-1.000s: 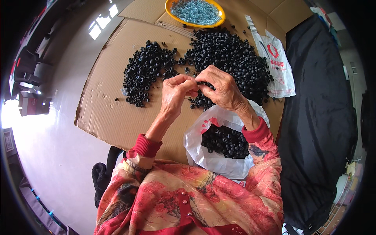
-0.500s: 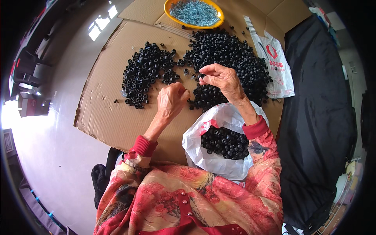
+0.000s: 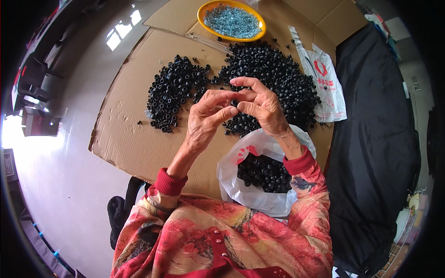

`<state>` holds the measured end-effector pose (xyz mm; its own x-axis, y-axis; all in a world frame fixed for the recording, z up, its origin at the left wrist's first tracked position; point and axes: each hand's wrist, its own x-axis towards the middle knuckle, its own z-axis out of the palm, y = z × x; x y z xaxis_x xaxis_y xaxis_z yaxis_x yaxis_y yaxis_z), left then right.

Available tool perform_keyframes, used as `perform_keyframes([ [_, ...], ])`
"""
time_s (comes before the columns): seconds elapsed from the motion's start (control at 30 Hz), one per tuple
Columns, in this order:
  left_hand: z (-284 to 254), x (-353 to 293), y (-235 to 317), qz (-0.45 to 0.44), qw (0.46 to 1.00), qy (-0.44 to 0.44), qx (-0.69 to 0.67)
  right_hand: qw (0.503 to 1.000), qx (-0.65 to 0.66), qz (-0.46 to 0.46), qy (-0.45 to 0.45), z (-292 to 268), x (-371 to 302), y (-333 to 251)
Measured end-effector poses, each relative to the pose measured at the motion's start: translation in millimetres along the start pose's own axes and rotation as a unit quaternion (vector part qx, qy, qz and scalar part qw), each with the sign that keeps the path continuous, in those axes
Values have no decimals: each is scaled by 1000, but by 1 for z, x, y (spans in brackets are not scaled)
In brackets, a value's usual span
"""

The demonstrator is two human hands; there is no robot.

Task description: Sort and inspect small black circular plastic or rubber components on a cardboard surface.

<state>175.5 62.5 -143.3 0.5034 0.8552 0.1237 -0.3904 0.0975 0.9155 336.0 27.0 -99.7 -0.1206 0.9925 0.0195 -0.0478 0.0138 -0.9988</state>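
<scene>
My hands meet above the cardboard. Between the thumb and fingers of my right hand (image 3: pixel 265 111) is a small round black cap (image 3: pixel 235 103). My left hand (image 3: pixel 206 116) reaches the cap from the other side, its thumb and fingers pinched together; whatever they hold is too small or hidden to make out. Behind my hands spreads a large pile of black caps (image 3: pixel 273 69). A smaller pile of caps (image 3: pixel 171 92), many with hollow openings facing up, lies to the left.
A yellow bowl (image 3: pixel 201 22) of tiny clear bluish pieces stands at the far edge of the cardboard sheet (image 3: pixel 139 134). Near my right forearm sits an open white plastic bag (image 3: pixel 227 173) with black caps inside. A flat white bag (image 3: pixel 331 102) and black cloth (image 3: pixel 375 153) lie right.
My left hand has moved up and right from beside the smaller pile to meet my right hand. The right hand has come slightly lower, still with the black cap.
</scene>
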Motion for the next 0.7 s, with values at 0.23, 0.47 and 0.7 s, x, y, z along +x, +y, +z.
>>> perform_keyframes([
  [0.23,-9,9,9,-27,998,-9,-63,969,-227,-88,36,-2,4,-12],
  [0.47,-27,39,36,-115,987,-107,-38,818,-451,-355,-43,-1,35,-38],
  [0.7,-20,34,20,-116,947,-72,-291,830,-427,-358,-9,6,42,-33],
])
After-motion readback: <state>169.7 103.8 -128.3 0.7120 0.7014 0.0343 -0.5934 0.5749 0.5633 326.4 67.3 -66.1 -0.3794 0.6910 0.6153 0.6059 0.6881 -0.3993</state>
